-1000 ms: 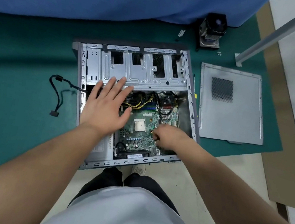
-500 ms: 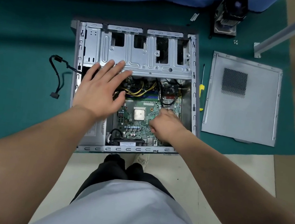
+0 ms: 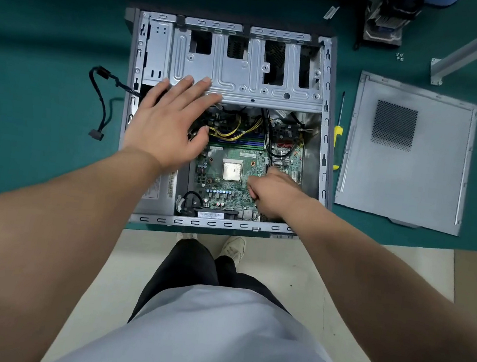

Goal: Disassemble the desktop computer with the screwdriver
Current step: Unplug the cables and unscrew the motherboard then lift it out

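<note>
Left hand (image 3: 167, 125) spread flat, fingers straight, fingertips (image 3: 205, 82) resting on the grey drive cage (image 3: 244, 73), palm over the cables of the open desktop computer (image 3: 226, 125). Further left, outside the case wall: a loose black cable (image 3: 104, 104) on the green mat (image 3: 35, 65). Right of that hand, between the two: motherboard (image 3: 230, 186) with its bare silver processor (image 3: 231, 171). Right hand (image 3: 275, 193) curled low over the board's near right corner, knuckles up; whether pinching anything, cannot tell, fingertips hidden.

Right again, just beyond the case's right wall: screwdriver (image 3: 338, 130), untouched on the mat, wedged between the case and the removed side panel (image 3: 406, 153). Long axis running away from the body, dark tip far, yellow handle near. Clearly nearer the right hand, up and to its right; probably a short lift over the wall and a grasp on the handle. Thin black shaft, translucent yellow grip. Far beyond the panel: removed cooler (image 3: 386, 15), a few small screws (image 3: 399, 57).
</note>
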Available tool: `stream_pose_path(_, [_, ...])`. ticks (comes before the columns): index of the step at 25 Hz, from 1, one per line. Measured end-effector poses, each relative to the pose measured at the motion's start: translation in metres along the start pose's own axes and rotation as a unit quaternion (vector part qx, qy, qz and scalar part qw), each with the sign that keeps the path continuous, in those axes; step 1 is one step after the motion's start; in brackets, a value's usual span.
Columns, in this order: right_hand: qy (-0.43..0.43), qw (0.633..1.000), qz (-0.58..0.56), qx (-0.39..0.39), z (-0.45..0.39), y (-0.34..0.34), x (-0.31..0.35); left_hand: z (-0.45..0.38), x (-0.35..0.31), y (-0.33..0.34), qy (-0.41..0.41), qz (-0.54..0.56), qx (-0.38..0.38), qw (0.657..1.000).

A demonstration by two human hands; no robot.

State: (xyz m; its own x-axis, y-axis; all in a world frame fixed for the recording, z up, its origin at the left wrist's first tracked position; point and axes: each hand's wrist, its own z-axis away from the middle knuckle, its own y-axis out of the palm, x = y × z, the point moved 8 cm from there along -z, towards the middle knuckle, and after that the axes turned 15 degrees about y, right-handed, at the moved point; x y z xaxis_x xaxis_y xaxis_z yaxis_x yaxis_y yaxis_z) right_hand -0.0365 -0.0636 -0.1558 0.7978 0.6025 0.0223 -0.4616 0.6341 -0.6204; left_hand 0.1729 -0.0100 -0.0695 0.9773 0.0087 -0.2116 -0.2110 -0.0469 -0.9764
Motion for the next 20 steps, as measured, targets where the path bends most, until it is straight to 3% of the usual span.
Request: stream_pose_path(20, [0.014,1.0,0.01,0.003,-0.0027,0.0077,-0.0059,-0.0011,-0.0006,0.0049,0.005,-0.001,-0.001,1.0])
